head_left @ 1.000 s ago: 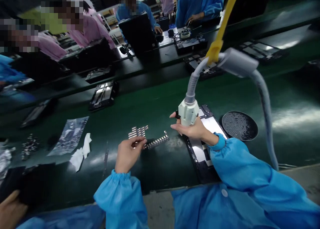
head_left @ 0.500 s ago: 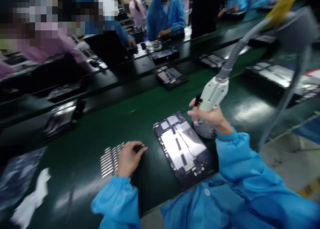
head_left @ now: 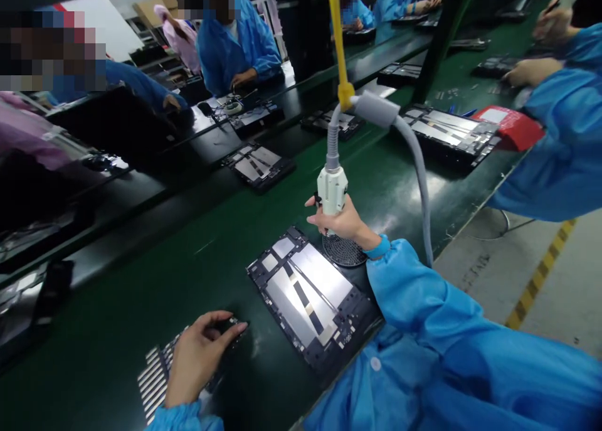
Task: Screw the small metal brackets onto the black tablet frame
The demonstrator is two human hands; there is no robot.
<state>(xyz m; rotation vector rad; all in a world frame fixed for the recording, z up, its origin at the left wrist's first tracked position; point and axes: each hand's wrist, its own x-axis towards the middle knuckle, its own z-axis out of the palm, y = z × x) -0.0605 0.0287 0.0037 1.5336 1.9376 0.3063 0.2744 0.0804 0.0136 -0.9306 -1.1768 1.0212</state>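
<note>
My left hand [head_left: 197,352] pinches a small dark part [head_left: 236,323] between thumb and fingertips; its exact kind is too small to make out. Under and beside that hand lies a row of striped metallic strips [head_left: 153,381], partly hidden by it. My right hand [head_left: 345,221] is wrapped around a pale electric screwdriver [head_left: 332,189], held upright with its tip down at a round, dimpled black dish [head_left: 343,252]. Between my hands an opened tablet [head_left: 305,293] lies flat on the green bench, its silver inside facing up.
A grey hose [head_left: 416,161] and yellow cord [head_left: 335,36] hang above the screwdriver. Other opened tablets [head_left: 258,164] lie along the bench [head_left: 211,249]. A red box [head_left: 510,127] stands at right, beside a co-worker's blue sleeve [head_left: 555,136]. More people work across the bench.
My view has swung right, so the bench things sit further left and lower. The screwdriver stands more upright in my right hand. My left hand keeps its pinch.
</note>
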